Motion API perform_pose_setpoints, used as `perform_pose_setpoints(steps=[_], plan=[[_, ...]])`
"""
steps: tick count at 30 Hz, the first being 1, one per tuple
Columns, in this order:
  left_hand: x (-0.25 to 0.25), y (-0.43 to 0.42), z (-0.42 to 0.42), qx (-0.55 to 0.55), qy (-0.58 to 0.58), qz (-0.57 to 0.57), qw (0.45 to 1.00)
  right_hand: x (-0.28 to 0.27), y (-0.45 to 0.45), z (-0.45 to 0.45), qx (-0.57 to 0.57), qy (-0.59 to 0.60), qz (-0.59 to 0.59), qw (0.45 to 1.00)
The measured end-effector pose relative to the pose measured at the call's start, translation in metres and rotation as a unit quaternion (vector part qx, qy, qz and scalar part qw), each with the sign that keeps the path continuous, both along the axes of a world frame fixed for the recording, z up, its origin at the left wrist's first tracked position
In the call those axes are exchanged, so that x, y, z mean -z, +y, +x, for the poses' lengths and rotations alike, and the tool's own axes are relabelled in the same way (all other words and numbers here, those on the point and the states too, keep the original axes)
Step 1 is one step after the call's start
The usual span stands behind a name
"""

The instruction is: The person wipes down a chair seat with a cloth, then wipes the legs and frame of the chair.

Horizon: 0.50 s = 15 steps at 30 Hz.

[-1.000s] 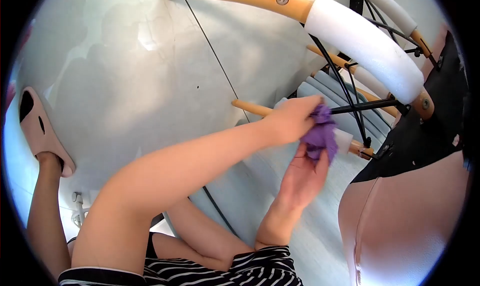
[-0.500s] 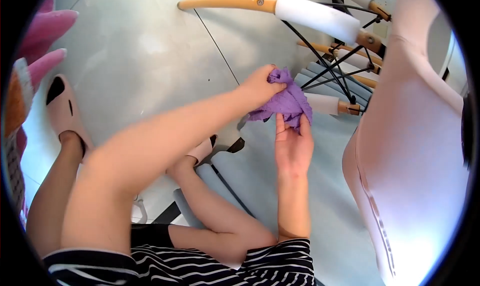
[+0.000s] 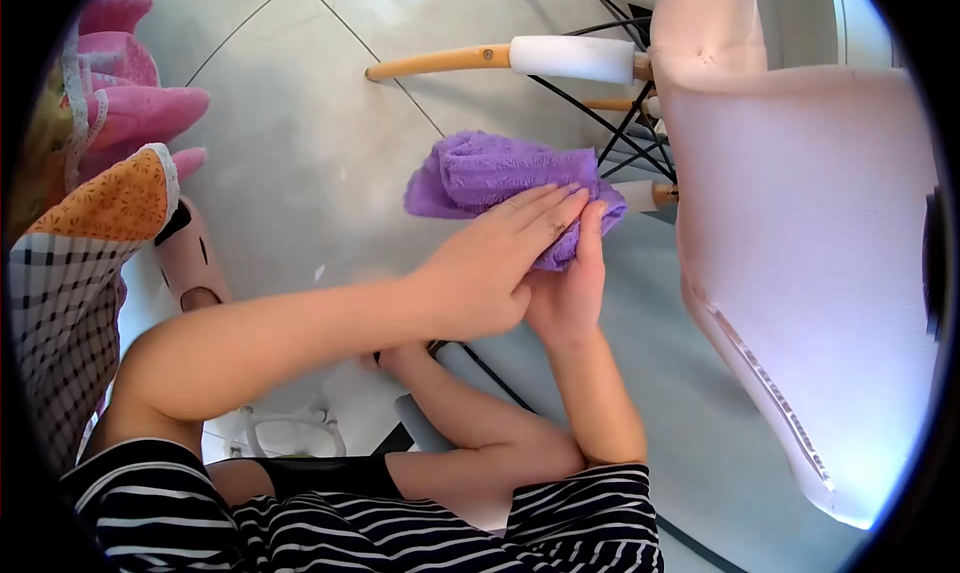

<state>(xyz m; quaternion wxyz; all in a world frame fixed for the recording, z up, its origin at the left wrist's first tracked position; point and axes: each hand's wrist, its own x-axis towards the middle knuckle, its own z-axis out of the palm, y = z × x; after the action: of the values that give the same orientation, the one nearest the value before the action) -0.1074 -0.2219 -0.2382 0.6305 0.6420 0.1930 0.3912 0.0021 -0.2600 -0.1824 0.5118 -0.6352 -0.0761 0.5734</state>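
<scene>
Cloth, purple and loosely bunched, sits between my hands in the head view, above the floor and on the near side of a chair leg. My left hand lies over its right end, fingers fairly straight and pressed down on it. My right hand supports that end from the near side, fingers pointing up against it, so both hands clasp the cloth. Its left part sticks out past my hands in thick, uneven folds.

As for how far things have got, the cloth is gathered up in my hands but not squared into a neat fold, and its left end hangs outside my grasp. A second white pad is just beyond its right end; whether they touch, I cannot tell. The pink chair stands to the right, apart from my hands. Whether anything has been wiped, I cannot tell.
</scene>
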Motion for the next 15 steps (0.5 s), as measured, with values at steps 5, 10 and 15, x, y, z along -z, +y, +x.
perform_pose_setpoints(steps=[5,10,15], plan=[[-0.011,0.004,-0.002,-0.15,0.185,0.11,0.965,-0.012,0.003,0.002,-0.014,-0.073,0.12,0.99],[-0.003,0.001,-0.001,-0.102,0.244,0.175,0.948,-0.007,0.003,-0.032,-0.218,-0.3,0.095,0.924],[0.008,-0.005,-0.008,-0.048,0.276,0.15,0.948,0.014,0.023,-0.031,-0.126,-0.228,0.099,0.96]])
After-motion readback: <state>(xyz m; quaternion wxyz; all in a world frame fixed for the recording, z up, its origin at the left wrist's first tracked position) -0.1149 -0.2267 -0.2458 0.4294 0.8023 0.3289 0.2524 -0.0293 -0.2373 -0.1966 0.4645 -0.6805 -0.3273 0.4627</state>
